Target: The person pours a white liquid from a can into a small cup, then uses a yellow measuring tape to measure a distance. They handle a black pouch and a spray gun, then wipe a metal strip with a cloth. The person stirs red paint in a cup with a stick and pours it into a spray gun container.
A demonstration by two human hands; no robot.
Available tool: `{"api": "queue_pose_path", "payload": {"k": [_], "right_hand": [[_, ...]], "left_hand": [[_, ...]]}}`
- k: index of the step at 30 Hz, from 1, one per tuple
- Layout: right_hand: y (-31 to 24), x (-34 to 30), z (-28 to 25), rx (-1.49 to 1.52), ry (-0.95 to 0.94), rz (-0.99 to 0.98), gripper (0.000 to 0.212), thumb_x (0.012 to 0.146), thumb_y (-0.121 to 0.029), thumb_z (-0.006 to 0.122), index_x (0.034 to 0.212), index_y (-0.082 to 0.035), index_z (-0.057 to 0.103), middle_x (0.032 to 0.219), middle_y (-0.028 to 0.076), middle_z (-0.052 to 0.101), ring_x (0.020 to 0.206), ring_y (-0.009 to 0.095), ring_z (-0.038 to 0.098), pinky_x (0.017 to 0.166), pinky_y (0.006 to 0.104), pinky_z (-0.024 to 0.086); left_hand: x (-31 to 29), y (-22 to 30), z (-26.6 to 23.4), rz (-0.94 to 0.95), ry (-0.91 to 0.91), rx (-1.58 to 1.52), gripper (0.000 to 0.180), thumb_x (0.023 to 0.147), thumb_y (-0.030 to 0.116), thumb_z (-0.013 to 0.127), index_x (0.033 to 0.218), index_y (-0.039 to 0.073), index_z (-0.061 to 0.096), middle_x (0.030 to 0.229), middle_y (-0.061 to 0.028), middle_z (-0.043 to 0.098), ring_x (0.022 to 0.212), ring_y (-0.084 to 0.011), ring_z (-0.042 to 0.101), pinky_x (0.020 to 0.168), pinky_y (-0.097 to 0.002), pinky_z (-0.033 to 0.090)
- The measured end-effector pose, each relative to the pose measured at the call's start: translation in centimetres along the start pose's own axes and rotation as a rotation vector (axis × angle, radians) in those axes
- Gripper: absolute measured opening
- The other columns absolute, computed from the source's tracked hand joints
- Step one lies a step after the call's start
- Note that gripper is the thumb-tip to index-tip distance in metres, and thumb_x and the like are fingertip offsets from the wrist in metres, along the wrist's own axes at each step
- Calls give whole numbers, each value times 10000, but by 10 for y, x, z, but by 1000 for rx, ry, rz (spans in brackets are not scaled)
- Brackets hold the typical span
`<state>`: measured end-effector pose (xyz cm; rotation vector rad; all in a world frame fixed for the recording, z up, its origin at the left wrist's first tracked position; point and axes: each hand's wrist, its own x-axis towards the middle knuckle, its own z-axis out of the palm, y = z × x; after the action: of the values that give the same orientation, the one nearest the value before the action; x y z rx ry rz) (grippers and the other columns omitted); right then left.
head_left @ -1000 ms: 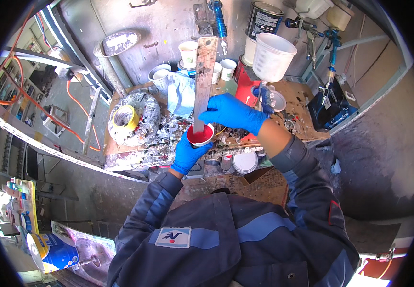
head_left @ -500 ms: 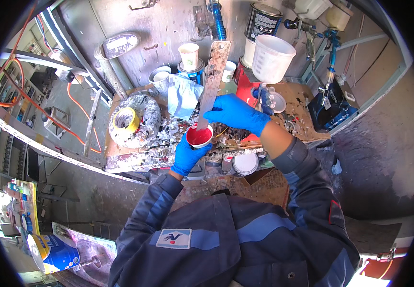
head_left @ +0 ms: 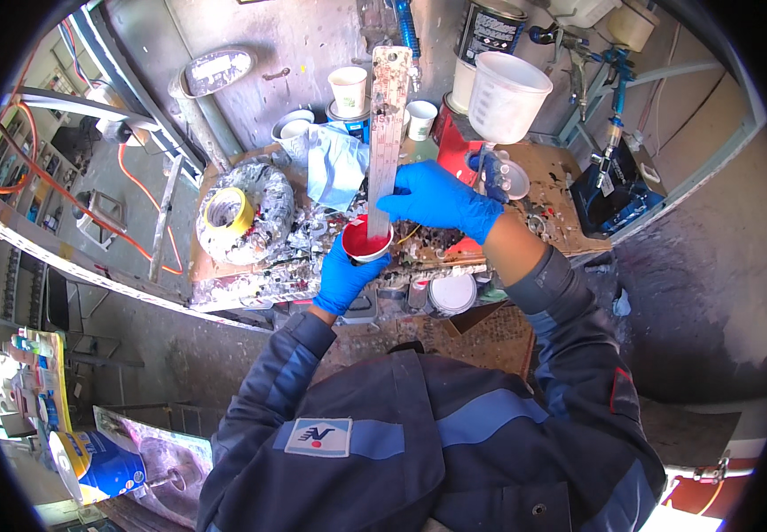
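Note:
Red paint fills part of a small white cup [head_left: 368, 254], which my left hand [head_left: 344, 279] in a blue glove wraps from the left and below. A long paint-stained metal ruler [head_left: 387, 115] stands nearly upright, its lower end down in the paint. My right hand [head_left: 445, 202], also gloved in blue, pinches the ruler low down, just above the cup's rim. Both hands are over the front edge of the paint-spattered bench [head_left: 552, 177]. Behind the cup lies a crumpled light-blue cloth or paper [head_left: 337, 168].
A paint-crusted round bundle bears a yellow tape roll [head_left: 229, 212] at left. White cups [head_left: 348, 91] stand at the back. A translucent spray-gun cup [head_left: 507, 99] and spray guns [head_left: 609, 160] hang at right. Below the bench edge sits a white-lidded can [head_left: 452, 294].
The ruler has swung from leaning right to nearly upright, its top moving left. The cup now tilts differently and sits slightly higher in view; both hands keep their grip.

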<state>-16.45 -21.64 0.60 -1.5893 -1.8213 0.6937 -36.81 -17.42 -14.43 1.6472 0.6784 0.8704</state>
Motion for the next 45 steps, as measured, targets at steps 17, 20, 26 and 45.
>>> {"api": "queue_pose_path", "payload": {"k": [17, 20, 26, 45], "right_hand": [[-6, 7, 1, 24, 10, -75, 323, 831, -300, 648, 967, -14, 707, 905, 201, 694, 828, 325, 695, 744, 396, 543], [-5, 7, 1, -58, -1, -79, 325, 834, -302, 646, 967, -12, 707, 900, 205, 692, 825, 325, 695, 739, 399, 542], [-8, 8, 4, -2, -32, -95, 319, 837, -299, 641, 982, -23, 708, 910, 204, 691, 820, 338, 690, 733, 397, 541], [-7, 0, 0, 52, -79, -24, 336, 859, -268, 660, 1059, 1, 687, 943, 190, 708, 850, 286, 709, 766, 370, 550]], "left_hand": [[0, 2, 2, -75, -22, -95, 762, 731, 215, 865, 1360, 30, 476, 1272, -96, 607, 1121, -174, 596, 936, -325, 504], [1, 0, 2, -33, 2, -80, 768, 730, 216, 865, 1363, 33, 472, 1271, -97, 608, 1113, -175, 600, 933, -327, 504], [1, -1, 0, -72, -7, 46, 790, 726, 220, 869, 1372, 27, 458, 1269, -108, 610, 1108, -178, 605, 932, -328, 506], [-3, 10, 1, 2, -1, -17, 786, 723, 252, 870, 1359, 19, 473, 1252, -131, 621, 1106, -209, 621, 911, -337, 525]]}}
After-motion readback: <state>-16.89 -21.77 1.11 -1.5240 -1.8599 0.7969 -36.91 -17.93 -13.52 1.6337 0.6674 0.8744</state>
